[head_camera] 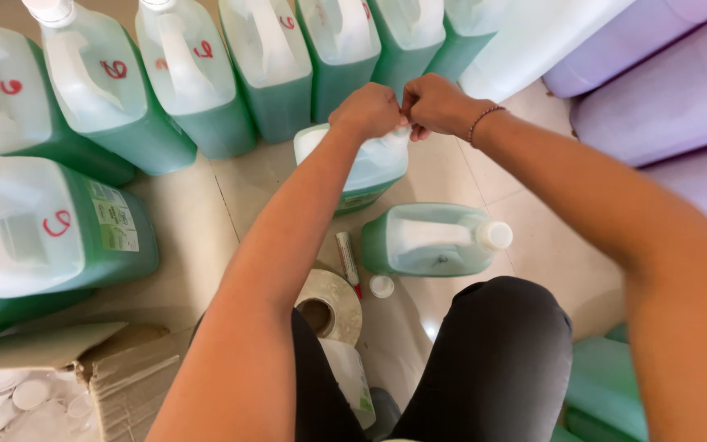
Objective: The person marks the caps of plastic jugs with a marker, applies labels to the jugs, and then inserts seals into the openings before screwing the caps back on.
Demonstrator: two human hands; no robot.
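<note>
Forearms outstretched, fists (pixel 407 109) atop jug (pixel 362 168)

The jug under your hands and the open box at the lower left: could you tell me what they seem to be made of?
The jug looks like translucent, lightly matte plastic: green liquid shows through its cloudy wall, and the handle is moulded in. Both the left hand and the right hand are closed at its top. The box looks like plain brown cardboard, dull, with bent flaps.
</note>
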